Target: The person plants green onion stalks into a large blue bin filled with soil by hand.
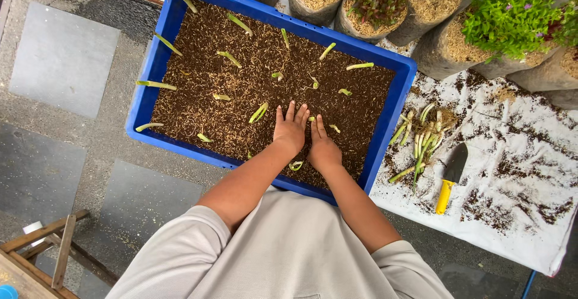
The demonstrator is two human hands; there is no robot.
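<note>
— Grey cloth nearest, sleeves and shoulders, then two bare forearms reaching out over the near wall of the blue crate [385, 124].
— And the hands?
— Left hand [291, 131] and right hand [323, 148] side by side, palms down on the brown soil [205, 88], thumbs almost touching. Fingers [291, 111] straight and slightly fanned, holding nothing, pointing away from the body toward the far wall.
— Nearest plant to them?
— Small curled cutting [295, 166], green, back toward the body from the fingertips, in the gap between the two wrists. Too curled to give a clear long axis. About as close to one hand as to the other, perhaps a shade nearer the left wrist.
— Anything else within reach?
— Short cutting [334, 128] just right of the right hand's fingertips, lying slantwise. Leaning cutting [258, 113] to the left of the left hand, near but apart, long axis running up and away to the right.
— Farther out?
— More green cuttings stuck in loose rows across the soil, out to the far rim. Right of the crate, a white sheet [512, 214] over the worktop, sprinkled with soil. On it a bundle of loose cuttings [418, 139] and a trowel [451, 175] with a yellow handle, dark blade pointing away, both well apart from the right hand. Beyond all that, bagged plants [512, 10] along the far edge.
</note>
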